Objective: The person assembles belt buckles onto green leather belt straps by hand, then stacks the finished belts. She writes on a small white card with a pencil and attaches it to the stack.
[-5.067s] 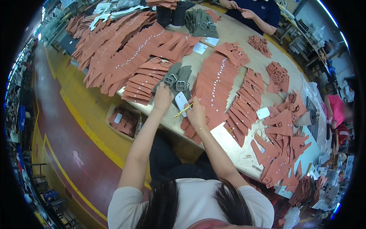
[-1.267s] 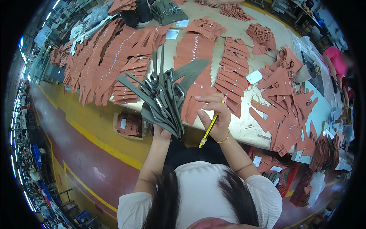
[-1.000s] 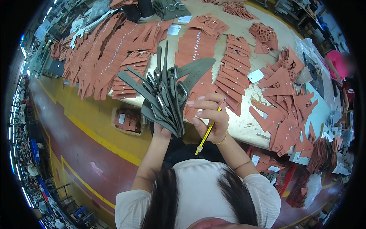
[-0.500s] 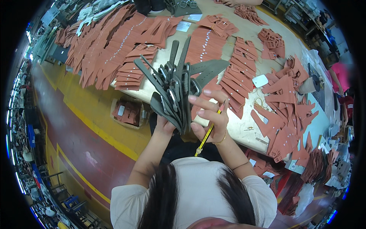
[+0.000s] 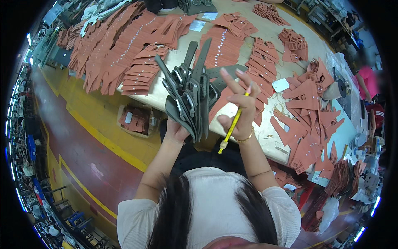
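Note:
My left hand (image 5: 177,130) is closed around the lower end of a thick bundle of dark green buckled straps (image 5: 192,97). Their metal buckles cluster in the middle, and several strap ends fan upward and to the right over the table. Just right of the bundle, my right hand (image 5: 245,108) is raised, two fingers stretched out and apart from the straps. A slim yellow pen (image 5: 231,129) with dark markings sits in it, slanting down toward my body. The bundle hides most of my left fingers.
Rows of reddish-brown leather pieces (image 5: 120,54) cover the table's left side. Buckled reddish-brown straps (image 5: 261,70) and loose cut pieces (image 5: 309,120) lie to the right, near a thread spool (image 5: 333,90). A cardboard box (image 5: 139,120) of pieces stands below the table's left edge.
My right hand has drawn back from the strap bundle, moving right and upward with the yellow pen. Its fingers are more stretched out. My left hand still holds the straps in nearly the same place.

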Tool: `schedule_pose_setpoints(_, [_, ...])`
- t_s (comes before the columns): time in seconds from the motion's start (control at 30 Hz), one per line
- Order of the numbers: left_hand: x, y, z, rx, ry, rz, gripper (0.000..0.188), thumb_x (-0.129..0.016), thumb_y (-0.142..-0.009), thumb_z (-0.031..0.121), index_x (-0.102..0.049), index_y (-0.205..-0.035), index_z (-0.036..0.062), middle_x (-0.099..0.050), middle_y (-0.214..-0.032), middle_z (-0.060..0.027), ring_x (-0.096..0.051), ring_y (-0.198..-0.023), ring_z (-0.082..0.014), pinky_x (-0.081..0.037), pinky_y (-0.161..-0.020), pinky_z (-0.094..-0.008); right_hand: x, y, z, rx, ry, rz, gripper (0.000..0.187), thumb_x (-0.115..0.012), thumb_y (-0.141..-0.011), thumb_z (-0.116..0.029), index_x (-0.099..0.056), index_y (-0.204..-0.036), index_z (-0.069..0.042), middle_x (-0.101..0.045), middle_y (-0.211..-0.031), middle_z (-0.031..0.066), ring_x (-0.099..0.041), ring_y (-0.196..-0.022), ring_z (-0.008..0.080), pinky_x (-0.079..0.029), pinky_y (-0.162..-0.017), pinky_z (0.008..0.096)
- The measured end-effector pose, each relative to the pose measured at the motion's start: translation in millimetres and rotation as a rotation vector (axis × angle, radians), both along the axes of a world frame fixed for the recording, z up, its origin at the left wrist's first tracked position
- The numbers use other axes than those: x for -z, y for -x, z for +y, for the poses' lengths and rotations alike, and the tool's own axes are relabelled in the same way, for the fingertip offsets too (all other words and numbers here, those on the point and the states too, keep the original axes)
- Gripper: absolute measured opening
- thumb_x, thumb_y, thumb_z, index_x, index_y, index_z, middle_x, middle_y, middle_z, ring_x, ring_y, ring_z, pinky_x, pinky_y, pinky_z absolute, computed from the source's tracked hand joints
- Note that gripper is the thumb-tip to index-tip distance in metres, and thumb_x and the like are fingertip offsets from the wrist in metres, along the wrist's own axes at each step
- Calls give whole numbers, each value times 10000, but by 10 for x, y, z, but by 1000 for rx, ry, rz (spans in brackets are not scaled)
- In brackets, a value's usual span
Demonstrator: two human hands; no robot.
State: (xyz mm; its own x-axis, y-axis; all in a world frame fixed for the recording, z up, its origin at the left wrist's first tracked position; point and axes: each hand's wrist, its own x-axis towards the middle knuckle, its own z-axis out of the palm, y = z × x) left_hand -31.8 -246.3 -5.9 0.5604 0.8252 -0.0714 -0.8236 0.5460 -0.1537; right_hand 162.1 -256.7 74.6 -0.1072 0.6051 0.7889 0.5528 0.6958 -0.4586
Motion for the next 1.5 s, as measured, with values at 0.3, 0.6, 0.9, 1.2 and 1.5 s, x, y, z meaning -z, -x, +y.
schedule_pose_setpoints(0.3, [71,79,-6,11,-156,20,473,-633,-860,80,-491,-1305,7,-539,-1306,-157,-531,-1209,-282,-419,-1063,-448,-163,141,12,-223,-47,-42,484,-556,-846,-622,-494,-944,-152,-630,-1243,111,-426,-1230,310,-221,-997,439])
schedule_pose_setpoints(0.6, [-238,61,-42,-84,-179,552,513,-660,-839,39,-458,-1311,30,-563,-1257,-120,-558,-1169,-225,-460,-1014,-405,-139,13,-80,-166,-178,606,552,-249,-956,-627,-350,-1167,-128,-622,-1020,214,-572,-979,323,-433,-910,472])
schedule_pose_setpoints(0.9, [-471,-564,-199,-161,-237,724,436,-601,-840,-28,-479,-1258,4,-588,-1180,-121,-583,-1104,-243,-483,-953,-404,-16,143,-554,-132,274,742,256,-641,-849,16,-425,-974,-42,-565,-878,140,-598,-750,204,-519,-696,320])
schedule_pose_setpoints(1.2, [-765,-360,-311,-120,-421,336,542,-659,-782,179,-507,-1263,-20,-576,-1236,-183,-566,-1144,-319,-444,-1001,-465,-241,-50,-452,-326,-294,210,399,-471,-955,-456,-573,-971,-70,-678,-933,157,-676,-919,307,-525,-860,483])
schedule_pose_setpoints(1.5, [-891,-50,-136,-330,-608,748,1052,-710,-565,167,-183,-1474,211,-339,-1410,-182,-391,-1301,-375,-371,-1068,-509,-140,74,-114,-243,-256,345,547,-459,-918,-551,-698,-984,-64,-545,-840,40,-550,-768,216,-463,-732,377])
